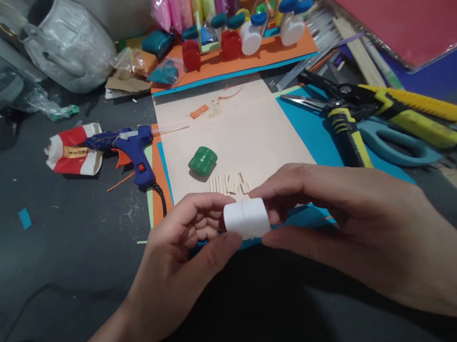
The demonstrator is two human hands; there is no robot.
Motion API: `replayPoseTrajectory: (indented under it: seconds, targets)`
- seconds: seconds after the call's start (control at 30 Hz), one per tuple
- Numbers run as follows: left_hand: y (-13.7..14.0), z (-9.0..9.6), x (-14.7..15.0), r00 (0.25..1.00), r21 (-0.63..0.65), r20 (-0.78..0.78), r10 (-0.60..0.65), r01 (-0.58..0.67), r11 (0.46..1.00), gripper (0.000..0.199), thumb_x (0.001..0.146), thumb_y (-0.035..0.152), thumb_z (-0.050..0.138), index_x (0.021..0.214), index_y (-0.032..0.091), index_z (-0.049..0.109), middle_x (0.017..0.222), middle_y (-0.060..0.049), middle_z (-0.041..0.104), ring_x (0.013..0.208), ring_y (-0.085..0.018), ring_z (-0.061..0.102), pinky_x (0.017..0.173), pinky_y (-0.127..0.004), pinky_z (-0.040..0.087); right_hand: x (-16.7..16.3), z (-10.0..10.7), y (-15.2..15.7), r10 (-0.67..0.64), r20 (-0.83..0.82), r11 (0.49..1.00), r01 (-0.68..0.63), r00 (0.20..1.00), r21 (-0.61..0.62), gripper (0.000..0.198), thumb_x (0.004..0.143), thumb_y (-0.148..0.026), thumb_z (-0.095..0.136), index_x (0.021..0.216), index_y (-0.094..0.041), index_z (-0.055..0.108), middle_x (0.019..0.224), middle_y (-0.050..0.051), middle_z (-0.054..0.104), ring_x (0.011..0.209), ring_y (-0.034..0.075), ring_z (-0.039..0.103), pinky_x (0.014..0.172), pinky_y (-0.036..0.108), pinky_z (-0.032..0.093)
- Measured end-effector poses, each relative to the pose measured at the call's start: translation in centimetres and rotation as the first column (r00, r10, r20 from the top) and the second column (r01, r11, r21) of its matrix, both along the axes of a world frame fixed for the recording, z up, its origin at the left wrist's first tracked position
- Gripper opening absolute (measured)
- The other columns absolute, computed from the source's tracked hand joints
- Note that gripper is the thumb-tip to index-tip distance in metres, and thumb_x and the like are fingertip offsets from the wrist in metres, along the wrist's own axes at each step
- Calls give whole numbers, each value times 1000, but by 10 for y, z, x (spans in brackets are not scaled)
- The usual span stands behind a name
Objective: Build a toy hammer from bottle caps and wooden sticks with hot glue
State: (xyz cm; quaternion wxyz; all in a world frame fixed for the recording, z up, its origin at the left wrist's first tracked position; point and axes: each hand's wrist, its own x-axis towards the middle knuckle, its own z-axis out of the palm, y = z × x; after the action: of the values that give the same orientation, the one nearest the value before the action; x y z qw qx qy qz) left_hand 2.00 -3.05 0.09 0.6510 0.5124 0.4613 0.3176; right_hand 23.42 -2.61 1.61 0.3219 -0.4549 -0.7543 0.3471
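1. From where I stood, the white piece (246, 219) was up between both hands, in front of the near edge of the pale sheet (242, 127).
2. The left hand (176, 251) pinched its left end, thumb in front and fingertips behind; the right hand (352, 220) had the other end likewise between thumb and forefinger. How hard they pressed, I couldn't tell.
3. A faint line ran across the piece's middle. An even, gentle squeeze from both sides seemed best to me, since a lopsided push might have skewed the two halves.
4. Its face looked smooth and clean, so using fingertips only, well out at the ends, struck me as the way to avoid dents and smudges.
5. The short sticks (222, 185) lay just beyond the fingers; keeping the knuckles raised would, I judged, have left them undisturbed.
6. The green piece (202, 161) sat farther back on the sheet, and the glue gun (119, 139) lay to its left, sensibly apart from both hands.
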Motion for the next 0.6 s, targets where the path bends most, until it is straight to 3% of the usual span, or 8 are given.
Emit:
replayPoseTrajectory:
  seconds: [0.33, 0.5, 0.6]
  targets:
    - [1, 2, 2, 1000, 8, -15, 25, -25, 1000, 22, 86, 33, 70, 104, 21, 68, 81, -1, 67, 68, -9, 59, 60, -17, 46, -2, 1, -1, -19, -13, 999, 19, 1000, -28, 7, 86, -26, 69, 91, -23, 66, 77, -2, 65, 63, 12, 60, 54, 22, 47]
    - [3, -3, -1, 999, -114, 37, -5, 9, 993, 26, 89, 41, 65, 103, 19, 65, 72, 0, 64, 63, -10, 55, 56, -19, 43, 0, 1, 1, 18, -61, 995, -23, 998, -92, 27, 83, -34, 73, 106, -22, 65, 81, -2, 66, 68, 13, 62, 61, 23, 50]
    - [3, -6, -2, 995, -164, 98, -36, 52, 985, 29, 90, 44, 61, 104, 19, 63, 72, -1, 64, 62, -10, 55, 55, -19, 42, -1, 1, 2, 25, -58, 995, -30, 998, -100, 16, 86, -31, 69, 100, -24, 67, 79, -3, 66, 66, 12, 62, 61, 23, 48]
